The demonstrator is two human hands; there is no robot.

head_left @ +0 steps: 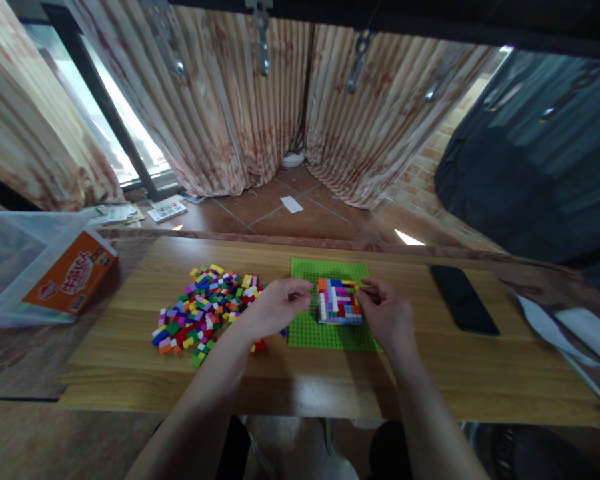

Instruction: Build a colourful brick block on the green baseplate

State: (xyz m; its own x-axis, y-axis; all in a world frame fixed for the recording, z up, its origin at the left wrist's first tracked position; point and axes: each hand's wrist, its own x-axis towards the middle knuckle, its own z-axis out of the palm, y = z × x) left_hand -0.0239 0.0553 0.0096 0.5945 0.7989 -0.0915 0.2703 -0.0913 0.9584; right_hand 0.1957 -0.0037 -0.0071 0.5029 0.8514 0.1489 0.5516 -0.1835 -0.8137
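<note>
A low block build (pixel 339 301) of many-coloured toy bricks sits on a green studded baseplate (pixel 310 337) on the wooden table. My left hand (pixel 281 305) hovers at the baseplate's left side, thumb and fingers apart, nothing between them. At the build's upper right corner, my right hand (pixel 387 313) has its thumb and fingers bent together around a small yellowish brick (pixel 359 287). Whether that brick is loose or joined to the build I cannot tell. Left of my left hand lies a heap of loose bricks (pixel 205 310), partly hidden by my forearm.
A dark phone (pixel 464 299) lies on the table's right part. Beyond the left end stands a clear plastic bin (pixel 25 267) with an orange label. White papers (pixel 555 330) lie at the right end. Curtains (pixel 260 100) hang behind the table (pixel 300 383).
</note>
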